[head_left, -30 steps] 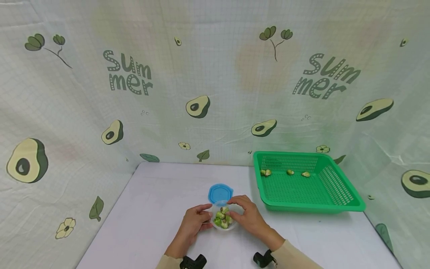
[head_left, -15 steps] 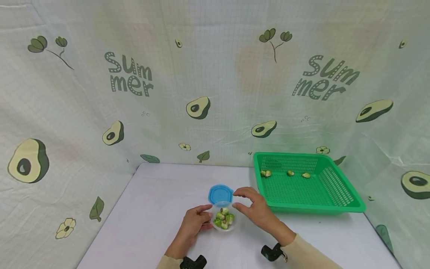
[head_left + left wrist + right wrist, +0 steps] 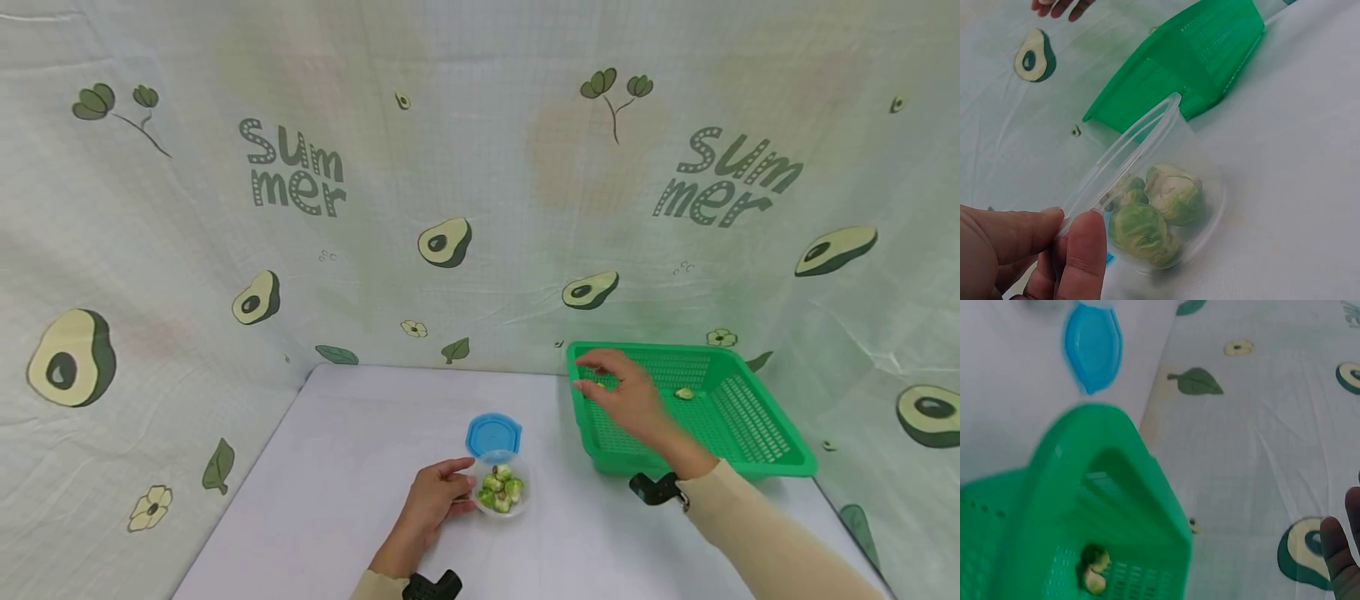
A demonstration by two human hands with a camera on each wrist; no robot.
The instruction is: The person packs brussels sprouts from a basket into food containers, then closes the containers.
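Note:
My left hand (image 3: pixel 437 500) pinches the rim of a clear plastic tub (image 3: pixel 1200 150) between thumb and fingers. Several Brussels sprouts (image 3: pixel 1141 231) lie inside the tub, which stands on the white table. Over the left part of a green plastic basket (image 3: pixel 697 454) hovers my right hand (image 3: pixel 626 400), thumb and fingers spread apart with nothing between them. Two Brussels sprouts (image 3: pixel 1094 569) rest in the basket's corner in the right wrist view; another sprout (image 3: pixel 683 393) lies farther right on its floor. Part of the basket's inside is hidden behind the right hand.
A blue lid (image 3: pixel 493 437) lies on the table (image 3: pixel 375 433) just behind the tub. The basket's raised rim stands at the back right. Behind the table hangs a pale curtain (image 3: pixel 510 167) printed with avocados.
My right hand has left the tub, moving right and away from me to a place over the basket. The left hand stays on the tub.

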